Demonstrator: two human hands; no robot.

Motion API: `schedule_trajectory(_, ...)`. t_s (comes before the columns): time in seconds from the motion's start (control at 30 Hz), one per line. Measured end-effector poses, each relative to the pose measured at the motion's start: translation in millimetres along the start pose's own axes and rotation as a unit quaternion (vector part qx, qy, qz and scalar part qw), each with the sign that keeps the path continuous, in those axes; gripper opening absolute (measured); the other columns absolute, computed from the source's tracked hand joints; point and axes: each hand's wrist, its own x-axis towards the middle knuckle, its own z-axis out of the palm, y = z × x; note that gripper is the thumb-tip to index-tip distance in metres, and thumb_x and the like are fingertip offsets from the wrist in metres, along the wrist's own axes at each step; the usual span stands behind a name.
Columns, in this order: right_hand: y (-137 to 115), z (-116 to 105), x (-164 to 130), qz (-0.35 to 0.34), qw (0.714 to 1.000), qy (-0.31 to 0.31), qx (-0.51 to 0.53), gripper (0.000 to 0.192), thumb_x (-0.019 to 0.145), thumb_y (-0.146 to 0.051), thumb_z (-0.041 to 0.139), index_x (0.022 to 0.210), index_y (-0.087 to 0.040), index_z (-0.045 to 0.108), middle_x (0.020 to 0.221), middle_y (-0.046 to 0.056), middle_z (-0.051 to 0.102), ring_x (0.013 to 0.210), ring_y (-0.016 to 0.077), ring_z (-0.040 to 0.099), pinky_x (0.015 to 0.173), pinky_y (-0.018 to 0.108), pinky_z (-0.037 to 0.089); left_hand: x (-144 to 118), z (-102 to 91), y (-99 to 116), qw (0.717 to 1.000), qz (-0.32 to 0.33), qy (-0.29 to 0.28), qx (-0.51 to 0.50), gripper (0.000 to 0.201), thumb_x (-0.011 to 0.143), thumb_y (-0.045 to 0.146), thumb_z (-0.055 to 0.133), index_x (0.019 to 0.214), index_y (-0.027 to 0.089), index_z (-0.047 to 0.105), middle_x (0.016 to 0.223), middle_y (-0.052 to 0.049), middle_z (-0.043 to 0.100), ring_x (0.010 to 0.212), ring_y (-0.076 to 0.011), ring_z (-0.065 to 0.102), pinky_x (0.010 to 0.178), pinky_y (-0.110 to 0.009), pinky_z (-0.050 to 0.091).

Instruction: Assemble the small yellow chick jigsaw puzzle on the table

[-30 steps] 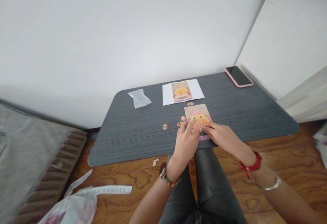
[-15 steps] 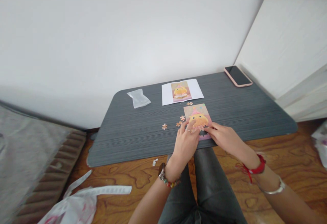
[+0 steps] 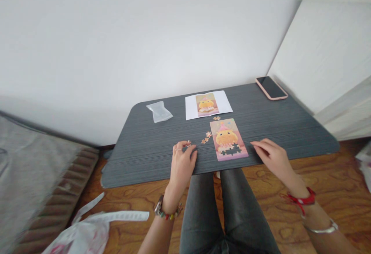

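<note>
**Two hands laid on the table beside a nearly finished puzzle**

Two bare hands are seen resting on the dark ribbed table, one to each side of the puzzle. The left hand is set palm down near the front edge, its fingers curled over a loose puzzle piece that shows just beyond the fingertips; whether that piece is pinched or only touched cannot be told. The right hand is laid flat just right of the puzzle, fingers loosely spread and pointed leftward, with nothing held and no contact with the puzzle made out. A beaded bracelet is worn on the left wrist, a red cord and a metal bangle on the right.

One puzzle is counted, lying flat near the front edge of the table, between the two hands. A yellow chick-like figure with a pink hat is shown on it against a pastel ground, and a dark gap is left in its lower part where pieces are missing. Four loose pieces are counted: the one at the left fingertips, two pieces close together just left of the puzzle, and one piece beyond its far edge.

One reference sheet bearing the same picture is placed farther back, one clear plastic bag to its left, and one phone at the far right corner.
</note>
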Motion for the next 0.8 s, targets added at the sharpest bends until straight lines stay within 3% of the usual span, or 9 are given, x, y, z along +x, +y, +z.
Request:
schedule_trajectory(0.2,-10.7,1.9,1.8,-0.017,1.000,-0.016,0.019,0.026,0.090,-0.026,0.041,0.094,-0.020,0.066,0.085,0.006,0.064,0.076,0.0164,0.061,0.067,0.027,0.047,1.4,2.5,-2.9,1.000,-0.004,-0.003,-0.019,0.014,0.077,0.015,0.060,0.089,0.020,0.066,0.096,-0.006,0.052,0.091,-0.0209,0.051,0.085,-0.039,0.048)
schedule_trajectory(0.5,-4.2,-1.0,16.9,-0.011,0.999,-0.013,0.043,0.026,0.089,-0.028,0.043,0.091,-0.020,0.067,0.074,0.004,0.062,0.059,0.0135,0.056,0.058,0.026,0.045,6.7,-0.2,-12.0,0.999,-0.025,0.012,-0.022,0.016,0.077,0.015,0.059,0.090,0.019,0.066,0.093,-0.006,0.052,0.088,-0.0209,0.050,0.083,-0.040,0.048)
schedule_trajectory(0.63,-6.8,-1.1,26.7,-0.014,0.999,-0.018,0.041,0.027,0.089,-0.029,0.042,0.089,-0.021,0.068,0.076,0.004,0.064,0.066,0.0151,0.059,0.059,0.026,0.045,22.7,2.8,-2.9,0.999,-0.014,-0.001,-0.031,0.015,0.075,0.015,0.061,0.088,0.019,0.068,0.092,-0.006,0.052,0.088,-0.0207,0.050,0.082,-0.038,0.048)
schedule_trajectory(0.8,-12.7,-1.0,25.8,-0.012,0.997,-0.027,0.068,0.025,0.088,-0.029,0.044,0.090,-0.020,0.067,0.078,0.004,0.064,0.065,0.0146,0.058,0.058,0.026,0.045,56.1,9.2,16.8,0.997,0.033,-0.069,-0.012,0.017,0.079,0.012,0.055,0.075,0.019,0.069,0.089,-0.006,0.054,0.087,-0.0202,0.048,0.082,-0.035,0.046)
